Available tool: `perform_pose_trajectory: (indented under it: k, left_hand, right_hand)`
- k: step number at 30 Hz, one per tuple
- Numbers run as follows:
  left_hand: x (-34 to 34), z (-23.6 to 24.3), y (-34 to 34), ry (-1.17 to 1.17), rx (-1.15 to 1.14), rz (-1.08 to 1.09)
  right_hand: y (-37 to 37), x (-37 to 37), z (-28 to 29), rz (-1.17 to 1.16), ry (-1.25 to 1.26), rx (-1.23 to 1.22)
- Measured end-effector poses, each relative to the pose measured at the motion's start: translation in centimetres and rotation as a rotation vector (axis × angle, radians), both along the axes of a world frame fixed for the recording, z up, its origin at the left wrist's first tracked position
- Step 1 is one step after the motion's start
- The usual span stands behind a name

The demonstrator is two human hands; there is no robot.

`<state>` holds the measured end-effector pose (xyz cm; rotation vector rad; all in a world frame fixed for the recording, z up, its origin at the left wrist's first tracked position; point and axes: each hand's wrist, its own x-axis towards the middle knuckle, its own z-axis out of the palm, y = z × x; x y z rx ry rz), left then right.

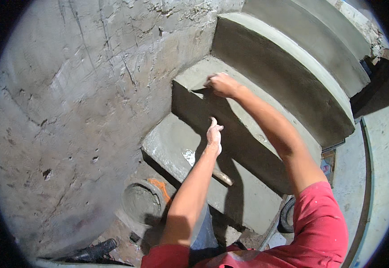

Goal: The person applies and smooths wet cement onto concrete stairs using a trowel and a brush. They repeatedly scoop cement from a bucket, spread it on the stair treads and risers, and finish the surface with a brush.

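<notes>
The right hand [222,85] was at the front edge of a grey cement step [241,134], its fingers curled close together; from where I stood I could not tell whether they were clamped on something, though a dark, thin-edged shape [199,92] showed just to their left. Nearer the person's body, the left hand [214,135] was poised before the riser of that same step, fingers apart, one pointing away from the body; whether it touched the surface could not be told. Below the left hand, on the lower step [257,203], lay a wooden-looking handle [222,177], its other end hidden by the left forearm. Farther down and to the left of that hand stood a round bucket [125,198] of grey mortar [143,201], an orange object [161,187] beside it. A rough grey wall [83,111] rose left of both hands; curved steps [288,80] climbed beyond the right hand, to its right
</notes>
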<state>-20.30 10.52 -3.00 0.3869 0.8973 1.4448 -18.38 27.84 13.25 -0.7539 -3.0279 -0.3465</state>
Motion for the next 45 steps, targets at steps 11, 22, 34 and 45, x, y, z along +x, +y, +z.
perform_pose_trajectory:
  k: [11, 22, 34, 45]
  left_hand:
    - [-1.0, 1.5, -0.9, 0.114, -0.098, 0.022]
    - [3.3, 17.4, -21.4, 0.295, 0.522, 0.755]
    - [-18.9, -12.8, -51.2, 0.806, -0.846, 0.869]
    - [-19.5, -25.0, -48.8, 0.600, -0.615, 0.846]
  right_hand:
    - [-17.7, 31.9, 2.6, -0.254, 0.013, -0.116]
    - [-35.9, 35.1, 3.6, -0.504, 0.566, -0.176]
    - [-44.8, -11.1, -20.4, 0.048, 0.189, -0.769]
    - [-44.4, -24.1, -35.7, -0.111, -0.156, -0.542]
